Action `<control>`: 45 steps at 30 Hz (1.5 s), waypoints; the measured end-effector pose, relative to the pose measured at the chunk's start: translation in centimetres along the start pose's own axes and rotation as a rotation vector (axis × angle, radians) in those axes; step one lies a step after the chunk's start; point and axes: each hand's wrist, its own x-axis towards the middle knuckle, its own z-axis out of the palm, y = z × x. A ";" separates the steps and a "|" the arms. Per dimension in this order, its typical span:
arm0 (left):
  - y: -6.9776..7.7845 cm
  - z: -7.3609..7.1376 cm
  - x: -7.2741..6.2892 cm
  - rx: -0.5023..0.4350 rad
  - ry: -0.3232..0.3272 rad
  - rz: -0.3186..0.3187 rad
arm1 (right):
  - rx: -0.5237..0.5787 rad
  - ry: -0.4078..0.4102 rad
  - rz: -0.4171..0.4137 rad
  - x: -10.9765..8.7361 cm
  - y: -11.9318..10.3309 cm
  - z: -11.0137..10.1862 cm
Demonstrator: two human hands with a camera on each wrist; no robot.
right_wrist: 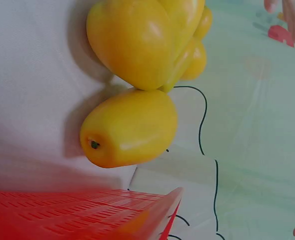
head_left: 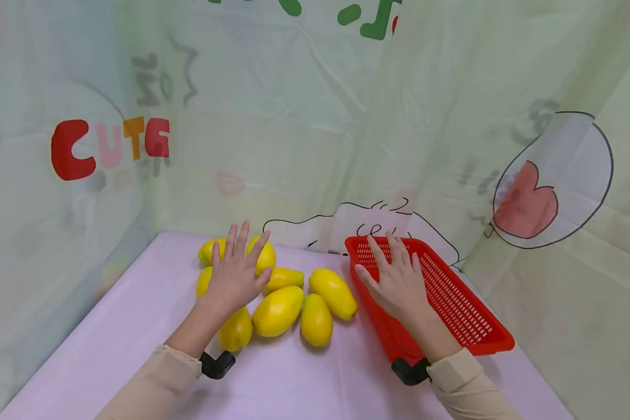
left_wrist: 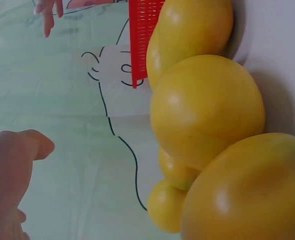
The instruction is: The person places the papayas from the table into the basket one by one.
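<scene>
Several yellow mangoes lie grouped on the table, left of the middle. In the head view my left hand (head_left: 234,277) is over the left part of the group, fingers spread, holding nothing. It partly covers some fruit; a large mango (head_left: 279,312) shows to its right. My right hand (head_left: 401,286), also with spread fingers and nothing held, is over the left side of a red perforated basket (head_left: 394,335). In the right wrist view one mango (right_wrist: 132,127), stem end showing, lies beside the basket (right_wrist: 62,215). The left wrist view shows mangoes (left_wrist: 207,110) close together.
A pale lilac cloth covers the table (head_left: 315,379). Light printed curtains (head_left: 294,146) hang at the back and both sides. The basket stands at the right, near the back curtain. A black wrist mount (head_left: 217,365) shows under the left wrist, another (head_left: 410,372) under the right.
</scene>
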 end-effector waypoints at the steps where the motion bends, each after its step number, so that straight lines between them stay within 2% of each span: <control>1: -0.1 0.1 0.0 -0.003 -0.006 -0.001 | 0.002 -0.008 0.004 -0.1 0.1 0.1; 4: -0.3 0.3 -0.2 -0.007 -0.021 -0.002 | 0.022 -0.027 0.012 -0.4 0.8 0.2; 7: -0.7 0.2 -0.4 -0.015 -0.026 -0.009 | 0.060 -0.058 0.022 -1.1 3.0 0.3; 10: -1.1 -0.3 -0.6 -0.035 -0.032 -0.020 | 0.120 -0.114 0.029 -2.3 6.5 0.4; 13: -1.8 -0.9 -0.7 -0.096 -0.048 -0.044 | 0.177 -0.188 0.064 -3.9 10.6 0.7; 17: -2.9 -1.5 -0.9 -0.153 -0.060 -0.079 | 0.187 -0.252 0.129 -6.3 15.8 1.6; 20: -3.6 -1.8 -0.9 -0.186 -0.073 -0.097 | 0.171 -0.298 0.193 -7.8 18.8 2.2; 22: -4.0 -2.1 -0.8 -0.211 -0.093 -0.106 | 0.204 -0.348 0.244 -8.4 20.1 2.5; 27: -4.6 -2.8 -0.3 -0.245 -0.151 -0.118 | 0.298 -0.447 0.326 -8.7 20.9 2.8; 39: -6.5 -4.2 0.3 -0.331 -0.238 -0.196 | 0.247 -0.515 0.355 -9.2 20.1 1.3; 45: -7.4 -4.1 0.5 -0.362 -0.258 -0.217 | 0.233 -0.538 0.381 -8.8 18.4 1.1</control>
